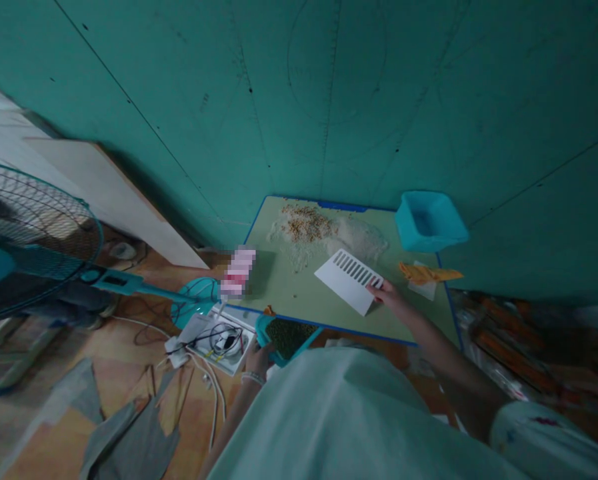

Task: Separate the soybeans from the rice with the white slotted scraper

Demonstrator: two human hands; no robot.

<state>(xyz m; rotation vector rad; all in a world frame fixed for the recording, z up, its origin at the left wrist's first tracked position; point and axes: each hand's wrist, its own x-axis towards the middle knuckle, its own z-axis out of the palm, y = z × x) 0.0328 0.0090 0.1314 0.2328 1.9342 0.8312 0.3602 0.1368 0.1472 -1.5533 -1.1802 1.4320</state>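
Note:
My right hand point(387, 293) grips the near corner of a white slotted card point(349, 279) that lies on the green table point(299, 293). My left hand point(259, 360) holds a teal bowl of dark green grains point(286, 337) at the table's near edge, fingers curled under its rim. A heap of white and brown grains point(323, 233) is spread at the far side of the table, beyond the card.
An empty teal tub point(429, 221) stands at the table's far right corner, with an orange packet point(429, 273) beside it. A pink object point(237, 272) sits on the left edge. A standing fan point(33, 247) and a white box with cables point(219, 340) occupy the floor at left. A teal wall is behind.

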